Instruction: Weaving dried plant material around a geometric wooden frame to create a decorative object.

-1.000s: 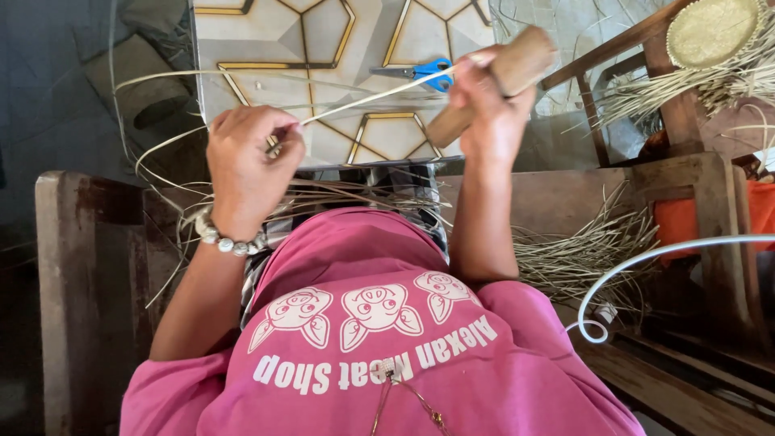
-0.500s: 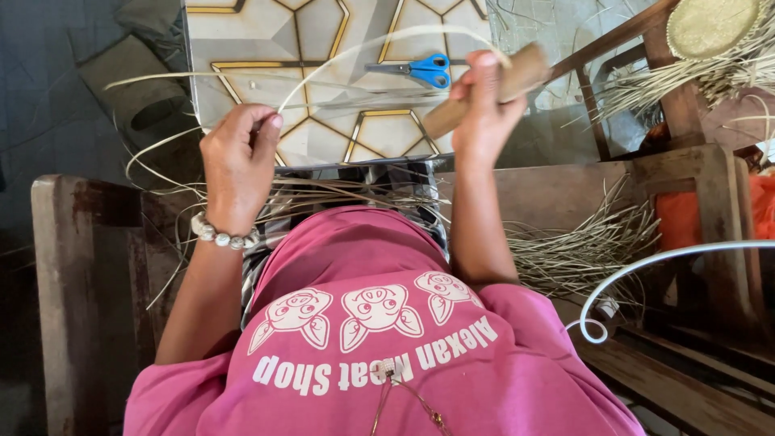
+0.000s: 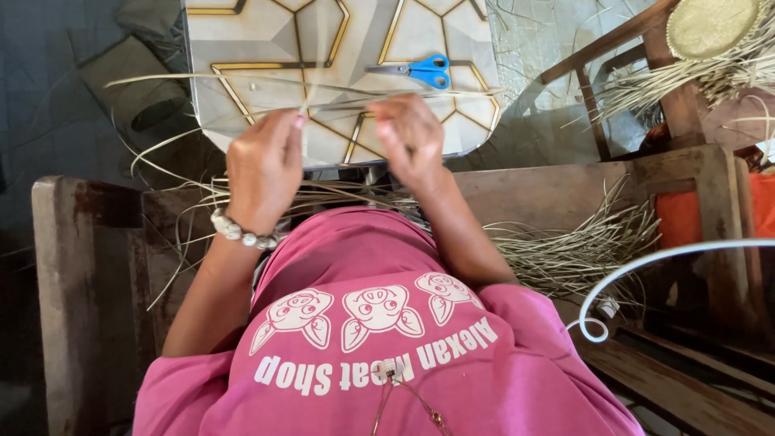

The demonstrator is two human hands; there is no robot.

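My left hand (image 3: 262, 165), with a bead bracelet at the wrist, pinches thin pale straw strands (image 3: 202, 79) that run sideways across a patterned white-and-gold board (image 3: 242, 32). My right hand (image 3: 408, 133) is close beside it, fingers curled on the same strands over the board's near edge. Blue-handled scissors (image 3: 416, 70) lie on the board just beyond my right hand. More loose strands hang down below my hands, over a pink shirt (image 3: 363, 339).
A heap of straw (image 3: 573, 246) lies on the wooden bench (image 3: 73, 266) at the right. A round woven disc (image 3: 710, 24) rests on a wooden chair frame at top right. A curled white wire (image 3: 646, 266) crosses the lower right.
My right hand has come down and left to meet my left hand over the board. The wooden block it held up is no longer in view.
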